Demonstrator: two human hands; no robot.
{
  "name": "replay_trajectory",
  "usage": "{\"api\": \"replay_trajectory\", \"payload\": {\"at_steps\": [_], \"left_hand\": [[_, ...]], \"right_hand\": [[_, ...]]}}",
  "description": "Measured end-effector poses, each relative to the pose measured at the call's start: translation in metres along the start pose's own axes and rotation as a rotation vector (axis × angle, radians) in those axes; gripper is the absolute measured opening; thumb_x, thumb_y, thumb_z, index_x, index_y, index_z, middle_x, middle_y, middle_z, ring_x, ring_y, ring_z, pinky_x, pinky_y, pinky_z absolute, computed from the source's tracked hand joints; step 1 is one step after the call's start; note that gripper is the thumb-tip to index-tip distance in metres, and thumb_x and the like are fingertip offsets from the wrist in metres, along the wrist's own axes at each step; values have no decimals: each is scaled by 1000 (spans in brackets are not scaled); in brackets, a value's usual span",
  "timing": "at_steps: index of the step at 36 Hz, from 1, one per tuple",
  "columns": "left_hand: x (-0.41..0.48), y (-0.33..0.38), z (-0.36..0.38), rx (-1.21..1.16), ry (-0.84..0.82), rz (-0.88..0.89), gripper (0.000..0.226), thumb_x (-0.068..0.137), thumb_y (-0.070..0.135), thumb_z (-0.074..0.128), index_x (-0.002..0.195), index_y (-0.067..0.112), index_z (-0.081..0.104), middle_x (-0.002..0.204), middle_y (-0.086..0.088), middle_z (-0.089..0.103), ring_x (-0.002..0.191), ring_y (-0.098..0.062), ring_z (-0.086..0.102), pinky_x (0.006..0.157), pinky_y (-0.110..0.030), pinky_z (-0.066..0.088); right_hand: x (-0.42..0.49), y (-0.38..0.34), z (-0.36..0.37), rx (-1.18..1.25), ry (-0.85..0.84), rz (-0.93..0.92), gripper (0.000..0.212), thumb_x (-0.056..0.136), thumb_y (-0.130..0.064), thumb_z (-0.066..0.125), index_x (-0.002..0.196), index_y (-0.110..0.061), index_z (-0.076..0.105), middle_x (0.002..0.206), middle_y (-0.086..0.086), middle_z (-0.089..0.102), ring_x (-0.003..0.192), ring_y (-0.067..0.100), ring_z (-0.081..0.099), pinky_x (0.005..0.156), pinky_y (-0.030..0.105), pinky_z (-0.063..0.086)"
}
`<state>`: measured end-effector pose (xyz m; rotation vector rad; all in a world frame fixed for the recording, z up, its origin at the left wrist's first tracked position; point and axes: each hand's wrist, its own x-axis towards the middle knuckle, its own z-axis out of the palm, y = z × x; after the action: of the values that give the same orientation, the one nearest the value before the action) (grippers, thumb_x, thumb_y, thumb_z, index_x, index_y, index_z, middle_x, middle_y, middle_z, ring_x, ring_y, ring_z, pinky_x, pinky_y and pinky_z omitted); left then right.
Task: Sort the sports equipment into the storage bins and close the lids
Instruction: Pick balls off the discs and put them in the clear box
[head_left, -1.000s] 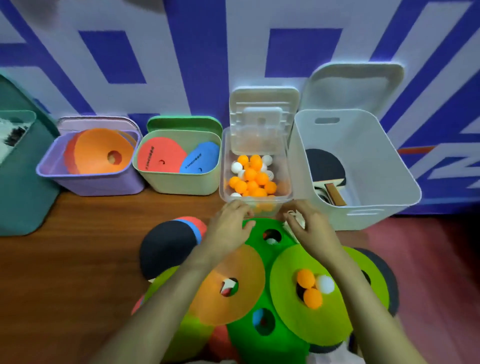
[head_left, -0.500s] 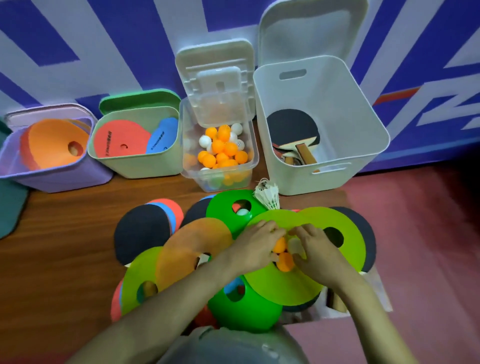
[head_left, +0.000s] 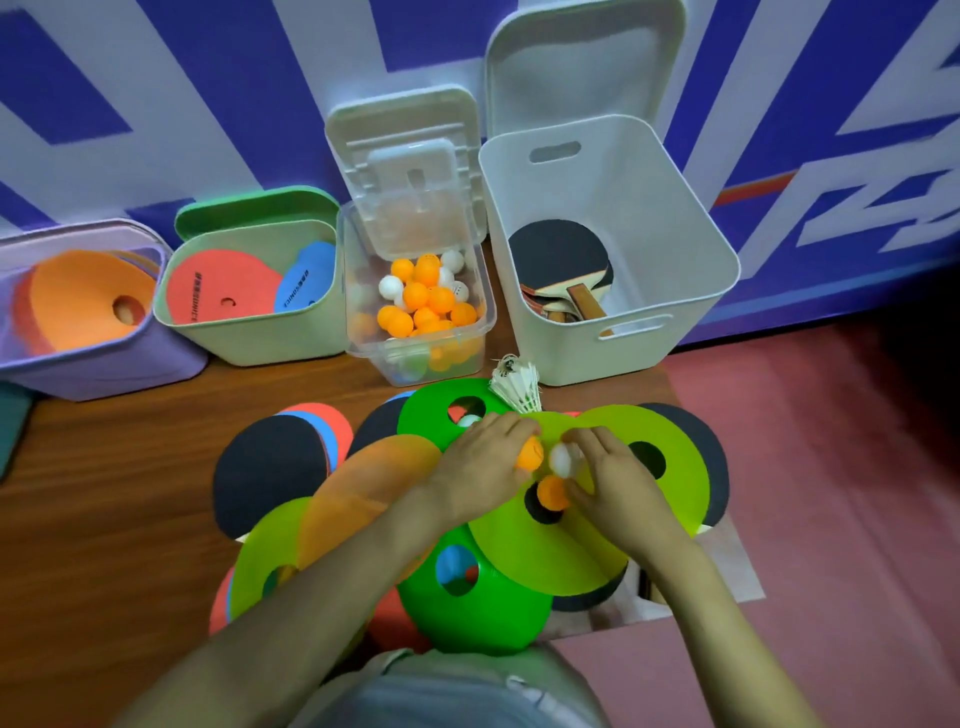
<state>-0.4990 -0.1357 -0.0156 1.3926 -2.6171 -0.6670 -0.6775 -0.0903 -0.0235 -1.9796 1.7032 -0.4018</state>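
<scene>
My left hand (head_left: 480, 465) grips an orange ball (head_left: 531, 453) above a lime green cone (head_left: 519, 551) in the pile. My right hand (head_left: 618, 483) pinches a white ball (head_left: 563, 460); a second orange ball (head_left: 551, 492) sits at that cone's hole under its fingers. A white shuttlecock (head_left: 517, 387) lies at the pile's far edge. Behind it stands the clear bin (head_left: 470, 353) of orange and white balls, lid up. The white bin (head_left: 691, 291) holds paddles (head_left: 561, 270). The green bin (head_left: 249, 338) holds flat red and blue discs, the purple bin (head_left: 78, 369) orange cones.
The pile on the wooden floor (head_left: 104, 493) holds green and orange cones (head_left: 363, 488), black paddles (head_left: 265, 467) and flat discs. A red mat (head_left: 831, 493) lies to the right. The blue and white wall (head_left: 208, 104) is close behind the bins. All lids stand open.
Both hands dropped from near the clear bin onto the lime green cone and closed on the balls there. Now the orange and white balls are lifted slightly off the cone.
</scene>
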Motion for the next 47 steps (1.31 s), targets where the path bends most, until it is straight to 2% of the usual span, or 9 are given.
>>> {"api": "replay_trajectory", "payload": {"at_steps": [3,5,10,19,25,29,34,40,47], "left_hand": [[-8,-7,-30,-127,258,-83,39,81,14,63,119,14,54,120,-5,49,107,-24,53,87,-39,44],[-7,-20,-52,-139,411,-150,38,78,11,65,115,11,55,117,-8,48,104,-26,54,80,-40,47],[14,-67,-96,-125,596,-347,40,80,11,64,118,9,53,118,-14,47,111,-31,50,85,-44,45],[53,-127,-101,25,332,-555,50,90,35,56,133,12,41,130,-13,50,125,-32,40,99,-44,34],[35,-123,-89,49,429,-442,52,91,25,55,138,10,39,134,-14,43,129,-31,32,108,-36,24],[7,-108,-79,1,458,-320,41,88,15,55,128,11,49,125,-11,48,122,-29,38,101,-35,29],[-17,-83,-50,-79,286,-215,27,88,22,61,112,12,59,114,-8,52,113,-26,48,95,-36,36],[-29,-59,-14,-98,46,-247,27,90,34,59,113,20,59,123,-2,50,121,-21,43,100,-32,33],[-41,-47,0,-94,73,-275,26,90,31,59,112,17,60,121,-7,52,118,-24,45,100,-30,32]], "right_hand": [[10,-17,-5,69,105,-69,38,80,-12,66,115,-13,52,104,-2,46,92,23,52,65,25,33],[21,-31,-8,143,141,-100,36,81,-11,64,115,-14,50,106,-2,44,92,23,53,69,32,44],[59,-71,-17,197,217,-200,37,82,-10,64,117,-10,50,113,6,49,96,25,54,77,42,49],[170,-128,-21,35,209,-149,41,85,-11,59,124,-4,47,121,16,49,103,37,53,80,45,45],[203,-131,-17,-7,124,-47,55,86,-12,61,137,-9,39,137,13,44,120,32,47,93,36,40],[172,-125,-26,53,185,-76,35,87,-16,62,121,-8,55,120,12,57,103,28,57,81,29,40],[103,-92,-24,73,-56,-103,13,85,-18,67,94,-12,61,97,7,65,79,17,57,73,29,46],[40,-42,2,-186,-391,57,37,81,-29,70,114,-15,58,114,5,56,101,21,54,79,30,43],[15,-24,15,-307,-439,46,45,80,-19,69,122,-15,54,117,9,51,113,28,46,86,34,41]]}}
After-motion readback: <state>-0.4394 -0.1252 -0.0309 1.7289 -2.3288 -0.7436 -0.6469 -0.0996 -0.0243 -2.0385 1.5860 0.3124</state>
